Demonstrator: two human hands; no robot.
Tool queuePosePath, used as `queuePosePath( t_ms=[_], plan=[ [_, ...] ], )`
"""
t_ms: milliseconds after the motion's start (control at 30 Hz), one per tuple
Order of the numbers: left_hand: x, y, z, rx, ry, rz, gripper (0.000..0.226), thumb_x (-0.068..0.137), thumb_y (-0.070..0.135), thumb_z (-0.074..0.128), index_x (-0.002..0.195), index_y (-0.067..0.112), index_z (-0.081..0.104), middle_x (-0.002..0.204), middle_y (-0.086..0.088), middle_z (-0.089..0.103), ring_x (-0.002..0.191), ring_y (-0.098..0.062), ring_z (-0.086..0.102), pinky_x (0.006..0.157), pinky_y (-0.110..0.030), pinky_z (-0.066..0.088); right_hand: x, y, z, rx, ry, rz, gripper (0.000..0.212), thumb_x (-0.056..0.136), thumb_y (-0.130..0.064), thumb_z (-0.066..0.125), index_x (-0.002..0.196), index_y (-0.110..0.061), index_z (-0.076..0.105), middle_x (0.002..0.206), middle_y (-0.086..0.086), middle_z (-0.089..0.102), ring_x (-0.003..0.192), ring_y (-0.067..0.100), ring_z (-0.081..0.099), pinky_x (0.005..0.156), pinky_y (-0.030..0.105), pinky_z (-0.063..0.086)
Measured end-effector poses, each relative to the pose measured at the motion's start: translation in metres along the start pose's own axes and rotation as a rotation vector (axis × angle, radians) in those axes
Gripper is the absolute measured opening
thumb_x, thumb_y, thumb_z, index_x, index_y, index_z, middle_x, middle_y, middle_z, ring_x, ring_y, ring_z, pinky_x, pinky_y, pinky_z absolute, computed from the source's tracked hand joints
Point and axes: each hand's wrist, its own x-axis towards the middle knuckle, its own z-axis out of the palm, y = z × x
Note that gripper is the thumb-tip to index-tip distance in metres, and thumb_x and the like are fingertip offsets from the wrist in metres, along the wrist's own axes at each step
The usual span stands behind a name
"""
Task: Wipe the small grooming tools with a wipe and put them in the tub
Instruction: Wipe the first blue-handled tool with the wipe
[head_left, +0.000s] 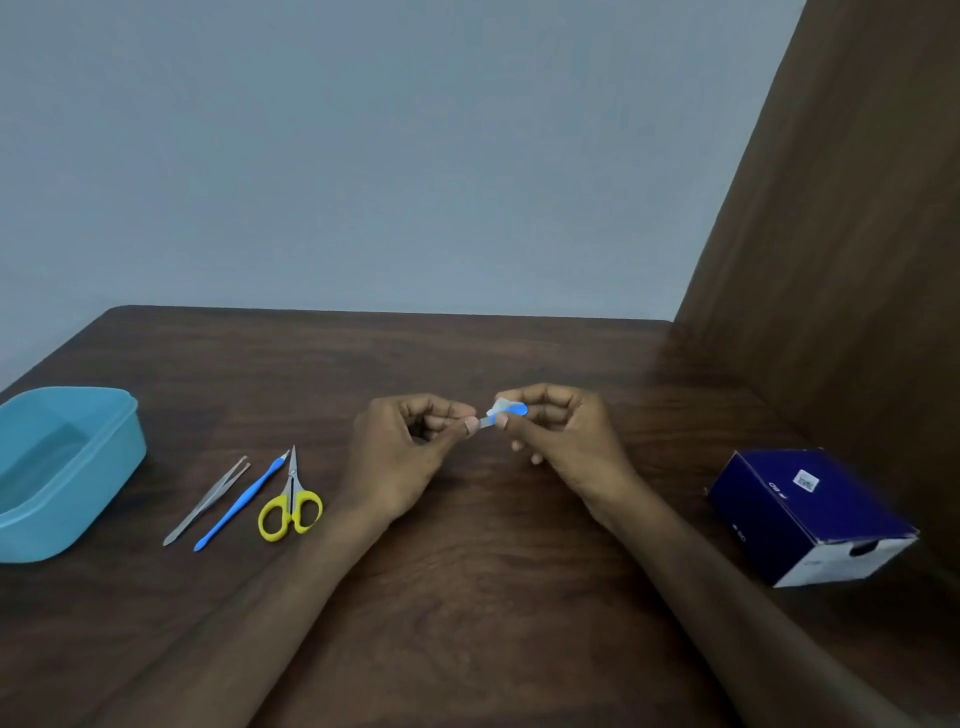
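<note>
Both hands meet above the middle of the brown table. My right hand (558, 431) pinches a small tool with a blue handle (517, 410), with a bit of white wipe (500, 407) against it. My left hand (410, 441) grips the tool's metal end between thumb and fingers. The tool's kind is too small to tell. At the left stands a light blue tub (78, 499), its inside looks bare. Beside it lie metal tweezers (208, 501), a blue-handled cuticle tool (239, 504) and yellow-handled scissors (292, 506), side by side.
A dark blue and white cardboard box (810, 514) lies at the right on the table (493, 597). A brown wooden panel (831, 260) rises along the right side. A grey-blue wall stands behind the table's far edge.
</note>
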Motion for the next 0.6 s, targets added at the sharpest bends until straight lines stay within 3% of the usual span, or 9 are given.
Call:
queuePosePath(
  t_ms=[100, 267, 467, 600],
  plan=[
    [-0.0001, 0.0015, 0.0005, -0.008, -0.009, -0.004, 0.004, 0.088, 0.025, 0.087, 0.09, 0.028, 0.085, 0.078, 0.012, 0.081, 0.081, -0.017, 0.077, 0.061, -0.011, 0.048, 0.0022, 0.0005, -0.0051, 0.009, 0.11, 0.006, 0.026, 0.079, -0.019, 0.094, 0.102, -0.017, 0.082, 0.082, -0.002, 0.081, 0.064, 0.002, 0.066, 0.058, 0.019, 0.047],
    [-0.0005, 0.0025, -0.0003, -0.03, -0.006, -0.008, 0.004, 0.087, 0.022, 0.088, 0.09, 0.023, 0.086, 0.077, 0.01, 0.081, 0.082, -0.021, 0.077, 0.062, -0.014, 0.05, 0.0003, 0.0009, 0.0021, 0.038, -0.074, 0.017, 0.015, 0.093, -0.012, 0.08, 0.108, -0.016, 0.08, 0.101, 0.003, 0.083, 0.062, 0.013, 0.066, 0.055, 0.025, 0.046],
    [-0.0003, 0.0011, -0.0004, -0.014, -0.045, -0.017, 0.008, 0.09, 0.024, 0.086, 0.096, 0.027, 0.086, 0.081, 0.012, 0.081, 0.078, -0.013, 0.076, 0.064, -0.011, 0.049, 0.0008, -0.0022, -0.0036, 0.063, 0.162, 0.001, 0.024, 0.078, -0.012, 0.093, 0.097, -0.013, 0.079, 0.09, 0.003, 0.083, 0.058, 0.003, 0.064, 0.051, 0.017, 0.046],
    [-0.0003, -0.0002, -0.0015, 0.003, -0.062, -0.015, 0.012, 0.09, 0.017, 0.085, 0.098, 0.027, 0.086, 0.082, 0.013, 0.082, 0.07, -0.001, 0.071, 0.063, -0.009, 0.047, 0.003, 0.0019, -0.0021, 0.033, 0.002, 0.053, 0.018, 0.092, -0.014, 0.082, 0.109, -0.016, 0.078, 0.104, 0.0, 0.083, 0.06, 0.012, 0.059, 0.052, 0.022, 0.043]
  ],
)
